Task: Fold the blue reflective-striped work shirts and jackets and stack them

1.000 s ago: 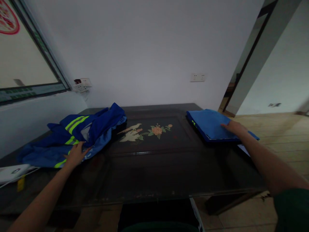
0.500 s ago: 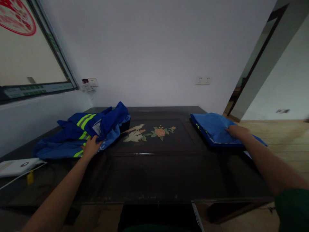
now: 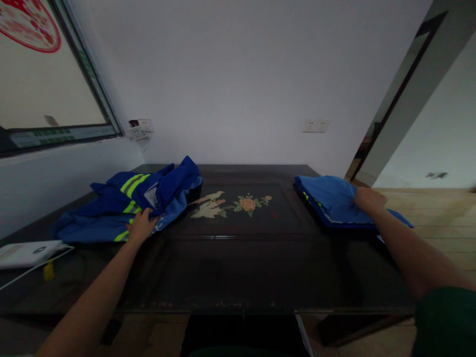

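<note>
On the left of the dark table (image 3: 238, 272) lies a rumpled blue work jacket (image 3: 174, 186) with yellow-green and grey reflective stripes. My left hand (image 3: 142, 227) is closed on its near edge, with some fingers sunk in the folds. Over on the right is a flat folded stack of blue work clothes (image 3: 327, 196), lighter blue on top, with a bit of reflective stripe along its left edge. At the right part of this stack, my right hand (image 3: 369, 200) has its fingers curled onto the top cloth. Its fingertips are partly hidden.
A white device (image 3: 28, 254) with a cable and a yellow tag (image 3: 48, 270) lies at the table's left edge. An inlaid flower and bird design (image 3: 247, 204) decorates the tabletop. Behind stands a wall with sockets (image 3: 315, 126); a window is at left.
My right hand has shifted slightly right and up at the folded stack, its fingers more curled. My left hand stays on the jacket. The view has moved a little.
</note>
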